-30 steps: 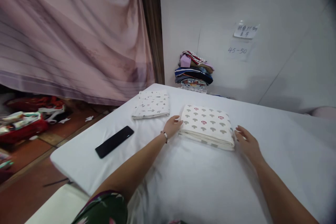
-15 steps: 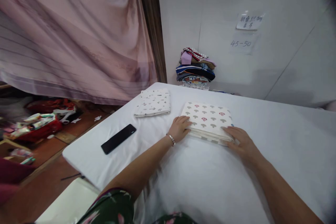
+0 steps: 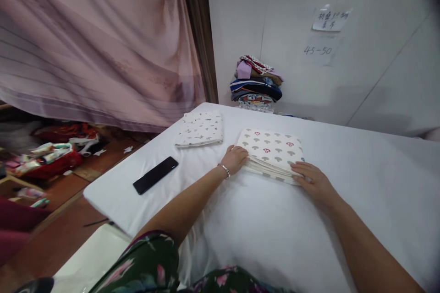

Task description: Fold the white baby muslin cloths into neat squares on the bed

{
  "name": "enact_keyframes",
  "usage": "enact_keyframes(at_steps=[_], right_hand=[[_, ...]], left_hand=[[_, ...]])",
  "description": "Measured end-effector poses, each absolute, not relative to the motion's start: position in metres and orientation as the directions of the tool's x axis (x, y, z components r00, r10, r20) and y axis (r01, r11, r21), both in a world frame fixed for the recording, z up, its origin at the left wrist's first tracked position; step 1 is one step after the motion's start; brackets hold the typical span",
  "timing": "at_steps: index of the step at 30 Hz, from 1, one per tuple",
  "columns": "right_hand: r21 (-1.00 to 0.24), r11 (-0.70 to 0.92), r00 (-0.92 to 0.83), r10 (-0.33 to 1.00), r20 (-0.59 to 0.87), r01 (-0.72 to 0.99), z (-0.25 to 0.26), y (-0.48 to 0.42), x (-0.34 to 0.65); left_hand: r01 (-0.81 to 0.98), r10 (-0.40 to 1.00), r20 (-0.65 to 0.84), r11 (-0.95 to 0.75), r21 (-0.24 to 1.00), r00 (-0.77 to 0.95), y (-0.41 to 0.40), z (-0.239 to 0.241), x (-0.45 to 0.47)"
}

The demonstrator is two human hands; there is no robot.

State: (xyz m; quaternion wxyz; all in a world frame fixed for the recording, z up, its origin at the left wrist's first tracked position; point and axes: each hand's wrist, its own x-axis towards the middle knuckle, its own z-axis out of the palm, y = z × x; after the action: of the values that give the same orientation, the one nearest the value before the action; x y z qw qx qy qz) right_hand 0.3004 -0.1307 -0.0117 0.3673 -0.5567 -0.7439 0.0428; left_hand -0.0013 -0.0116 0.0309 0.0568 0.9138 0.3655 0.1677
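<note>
A cream folded cloth (image 3: 271, 145) printed with grey and red mushrooms lies on the white-covered table (image 3: 371, 183). My left hand (image 3: 234, 159), with a silver bracelet at the wrist, grips its left front corner, where the layers are lifted and slightly fanned. At the right front corner, my right hand (image 3: 313, 180) has its fingers on top and its thumb against the layered front edge. Another folded cloth (image 3: 200, 129), white with small dark prints, lies flat to the left of it. Nearer me on that side is a black phone (image 3: 156, 175).
A pile of folded fabrics (image 3: 256, 84) stands against the wall beyond the table. A pink curtain (image 3: 103, 46) hangs at the left. Below it, a red box (image 3: 51, 160) of assorted items sits on the floor. Handwritten papers (image 3: 330, 20) are on the wall.
The left front corner of the mushroom cloth has come up and its layers have spread a little. My hands stay at the same two corners. The view has shifted slightly.
</note>
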Motion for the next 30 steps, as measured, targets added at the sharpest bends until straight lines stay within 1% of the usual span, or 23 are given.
enact_keyframes(at_steps=[6, 12, 15, 18, 20, 23, 27, 30], right_hand=[[-0.428, 0.396, -0.137, 0.843, 0.52, 0.813, -0.011, -0.128, 0.3], [-0.383, 0.388, -0.171, 0.854, 0.491, 0.838, -0.003, -0.129, 0.296], [-0.316, 0.402, -0.199, 0.832, 0.518, 0.859, 0.0, -0.13, 0.292], [-0.236, 0.425, -0.238, 0.798, 0.554, 0.874, 0.003, -0.13, 0.286], [-0.204, 0.452, -0.273, 0.779, 0.564, 0.868, 0.005, -0.13, 0.283], [-0.211, 0.457, -0.289, 0.793, 0.535, 0.864, 0.007, -0.131, 0.278], [-0.276, 0.396, -0.215, 0.832, 0.512, 0.876, 0.006, -0.131, 0.274], [-0.303, 0.379, -0.184, 0.837, 0.515, 0.874, 0.004, -0.13, 0.273]], left_hand=[[0.653, 0.668, 0.284, -0.74, 0.16, 0.688, -0.016, 0.029, -0.002], [0.581, 0.562, 0.396, -0.81, 0.084, 0.726, -0.029, 0.029, 0.01], [0.543, 0.538, 0.383, -0.833, 0.107, 0.751, -0.028, 0.027, 0.019], [0.549, 0.564, 0.366, -0.821, 0.154, 0.74, -0.024, 0.025, 0.024], [0.557, 0.576, 0.369, -0.813, 0.166, 0.73, -0.022, 0.024, 0.024], [0.555, 0.57, 0.394, -0.816, 0.163, 0.721, -0.022, 0.022, 0.024], [0.551, 0.547, 0.47, -0.822, 0.144, 0.693, -0.033, 0.02, 0.028], [0.522, 0.501, 0.48, -0.847, 0.101, 0.72, -0.043, 0.02, 0.034]])
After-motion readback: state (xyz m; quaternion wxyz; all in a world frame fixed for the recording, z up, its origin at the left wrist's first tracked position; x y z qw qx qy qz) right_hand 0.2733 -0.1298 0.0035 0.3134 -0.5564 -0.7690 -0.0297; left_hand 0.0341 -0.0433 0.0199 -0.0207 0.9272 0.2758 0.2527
